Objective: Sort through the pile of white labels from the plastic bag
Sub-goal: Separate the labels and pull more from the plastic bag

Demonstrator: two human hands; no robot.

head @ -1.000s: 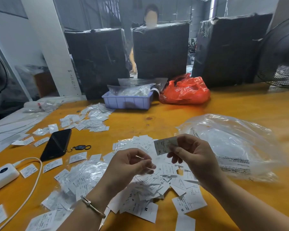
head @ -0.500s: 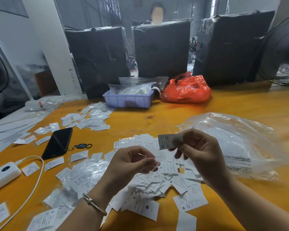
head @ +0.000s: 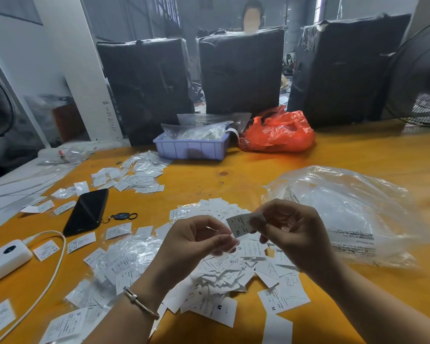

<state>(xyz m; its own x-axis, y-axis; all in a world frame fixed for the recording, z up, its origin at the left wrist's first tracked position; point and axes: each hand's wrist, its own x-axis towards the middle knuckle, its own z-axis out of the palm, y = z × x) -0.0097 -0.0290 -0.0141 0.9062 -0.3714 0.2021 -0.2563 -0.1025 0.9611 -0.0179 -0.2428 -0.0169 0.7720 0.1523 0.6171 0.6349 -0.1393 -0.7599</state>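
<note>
My right hand [head: 293, 234] pinches a white label marked XL [head: 238, 225] between thumb and fingers, above the pile of white labels [head: 224, 276] on the orange table [head: 233, 180]. My left hand [head: 194, 242] hovers just left of that label. Its fingers are curled against the thumb and pinch what looks like a thin white label seen edge-on. The crumpled clear plastic bag [head: 353, 214] lies to the right of my hands.
A black phone [head: 87, 212], key fob [head: 122, 216] and white power bank [head: 3, 259] with cable lie at the left. More labels [head: 134, 177] and clear sleeves [head: 124, 256] are scattered there. A lavender bin [head: 191, 148] and red bag [head: 278, 134] stand at the back.
My right hand has brought the XL label slightly down and left, closer to my left hand. My left hand has barely moved.
</note>
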